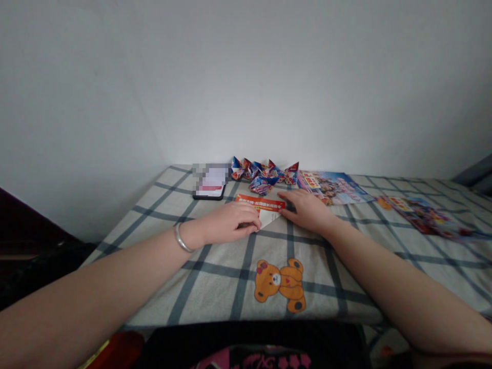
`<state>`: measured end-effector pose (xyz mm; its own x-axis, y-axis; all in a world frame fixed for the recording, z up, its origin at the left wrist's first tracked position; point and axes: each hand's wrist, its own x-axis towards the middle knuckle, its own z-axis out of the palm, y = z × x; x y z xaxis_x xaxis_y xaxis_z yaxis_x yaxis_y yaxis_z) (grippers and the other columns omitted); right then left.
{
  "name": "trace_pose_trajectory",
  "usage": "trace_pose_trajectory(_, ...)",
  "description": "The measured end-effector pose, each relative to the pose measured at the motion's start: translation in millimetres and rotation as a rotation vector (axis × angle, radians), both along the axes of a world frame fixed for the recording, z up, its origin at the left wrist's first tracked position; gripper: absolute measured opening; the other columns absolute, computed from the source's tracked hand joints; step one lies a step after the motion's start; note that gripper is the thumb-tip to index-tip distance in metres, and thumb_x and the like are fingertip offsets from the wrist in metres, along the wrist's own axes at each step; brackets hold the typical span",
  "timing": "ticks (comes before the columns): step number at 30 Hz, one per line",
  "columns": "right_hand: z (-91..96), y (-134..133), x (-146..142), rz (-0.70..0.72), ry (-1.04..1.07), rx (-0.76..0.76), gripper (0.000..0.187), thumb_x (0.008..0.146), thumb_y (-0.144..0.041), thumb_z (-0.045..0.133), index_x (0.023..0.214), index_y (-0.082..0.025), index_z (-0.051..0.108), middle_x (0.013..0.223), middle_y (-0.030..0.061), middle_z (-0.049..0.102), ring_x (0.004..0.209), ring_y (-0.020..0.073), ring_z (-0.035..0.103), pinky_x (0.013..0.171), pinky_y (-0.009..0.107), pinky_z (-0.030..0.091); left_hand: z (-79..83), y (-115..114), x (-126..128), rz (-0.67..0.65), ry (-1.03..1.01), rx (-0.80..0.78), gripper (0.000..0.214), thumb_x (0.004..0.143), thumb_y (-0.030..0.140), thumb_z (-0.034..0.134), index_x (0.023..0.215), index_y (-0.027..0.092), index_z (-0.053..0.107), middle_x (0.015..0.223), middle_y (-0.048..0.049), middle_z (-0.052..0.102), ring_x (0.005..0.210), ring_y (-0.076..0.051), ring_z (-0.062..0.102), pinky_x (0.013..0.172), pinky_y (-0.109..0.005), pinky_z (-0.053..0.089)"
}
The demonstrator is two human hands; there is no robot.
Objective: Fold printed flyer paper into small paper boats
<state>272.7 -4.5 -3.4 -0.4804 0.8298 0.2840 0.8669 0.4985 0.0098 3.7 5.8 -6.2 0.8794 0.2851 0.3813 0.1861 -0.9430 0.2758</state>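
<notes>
A partly folded paper flyer [271,205] lies on the tablecloth in front of me, with a red printed band on top and a white triangular part below. My left hand [230,221], with a silver bangle at the wrist, has thumb and fingers closed on its lower left part. At the right edge rests my right hand [309,210], fingers stretched out and apart, thumb tip touching the paper. Just beyond are several folded paper pieces [263,185], blue and red, with pointed ends. My left fingers hide some of the flyer.
A phone [209,184] with its screen lit lies at the back left. Flat colourful flyers [338,187] lie to the right, another flyer [442,218] farther right. The checked tablecloth [215,292] carries a printed bear. A pale wall [246,87] stands behind the table.
</notes>
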Motion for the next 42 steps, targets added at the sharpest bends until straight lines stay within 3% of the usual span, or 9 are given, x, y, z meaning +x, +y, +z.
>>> trace_pose_trajectory(8, -3.5, 2, 2, 0.239, 0.129, -0.042, 0.04, 0.089, -0.03, 0.06, 0.128, -0.017, 0.061, 0.12, 0.0119, 0.069, 0.109, 0.0251, 0.062, 0.099, 0.043, 0.049, -2.8, 0, 0, 0.037, 0.019, 0.109, 0.014, 0.093, 0.023, 0.058, 0.103, 0.019, 0.067, 0.1, -0.0053, 0.07, 0.096, -0.019, 0.064, 0.09, -0.035, 0.049)
trace_pose_trajectory(12, -3.7, 1, 1, 0.269, 0.136, -0.049, 0.04, 0.089, -0.029, 0.061, 0.128, -0.019, 0.061, 0.12, 0.0099, 0.069, 0.111, 0.0248, 0.062, 0.098, 0.043, 0.049, -3.9, -1, 1, 0.015, 0.071, 0.274, 0.018, 0.094, 0.022, 0.058, 0.11, 0.019, 0.067, 0.103, -0.0065, 0.068, 0.097, -0.019, 0.063, 0.089, -0.035, 0.051)
trace_pose_trajectory(21, -1.0, -3, -2, 0.33, 0.108, -0.026, 0.034, 0.088, -0.022, 0.059, 0.122, -0.018, 0.065, 0.12, 0.0084, 0.07, 0.11, 0.0231, 0.062, 0.097, 0.04, 0.05, -4.4, -8, 4, 0.138, 0.161, 0.513, 0.028, 0.092, 0.03, 0.063, 0.116, 0.017, 0.063, 0.115, -0.0063, 0.07, 0.106, -0.023, 0.065, 0.09, -0.038, 0.053)
trace_pose_trajectory(29, 2.8, -7, -6, 0.315, 0.081, -0.008, 0.031, 0.091, -0.024, 0.057, 0.12, -0.019, 0.066, 0.117, 0.0079, 0.071, 0.106, 0.0234, 0.064, 0.095, 0.04, 0.051, -8.1, -17, 8, 0.243, 0.155, 0.498, 0.026, 0.089, 0.025, 0.061, 0.113, 0.015, 0.065, 0.113, -0.0082, 0.07, 0.101, -0.023, 0.066, 0.089, -0.038, 0.053)
trace_pose_trajectory(36, -0.2, -4, -5, 0.288, 0.103, 0.019, 0.029, 0.091, -0.025, 0.057, 0.117, -0.02, 0.068, 0.113, 0.0081, 0.072, 0.104, 0.0231, 0.065, 0.094, 0.04, 0.051, 3.0, -17, 4, 0.157, 0.22, 0.467, 0.033, 0.087, 0.012, 0.054, 0.119, 0.016, 0.062, 0.114, -0.0085, 0.068, 0.104, -0.022, 0.063, 0.092, -0.036, 0.052)
trace_pose_trajectory(42, -0.3, -2, -4, 0.248, 0.124, 0.006, 0.029, 0.092, -0.026, 0.055, 0.117, -0.019, 0.068, 0.112, 0.0087, 0.073, 0.104, 0.0223, 0.066, 0.095, 0.04, 0.051, 1.0, -9, 0, 0.137, 0.194, 0.427, 0.031, 0.091, 0.031, 0.062, 0.118, 0.016, 0.063, 0.115, -0.0098, 0.067, 0.105, -0.024, 0.062, 0.089, -0.037, 0.054)
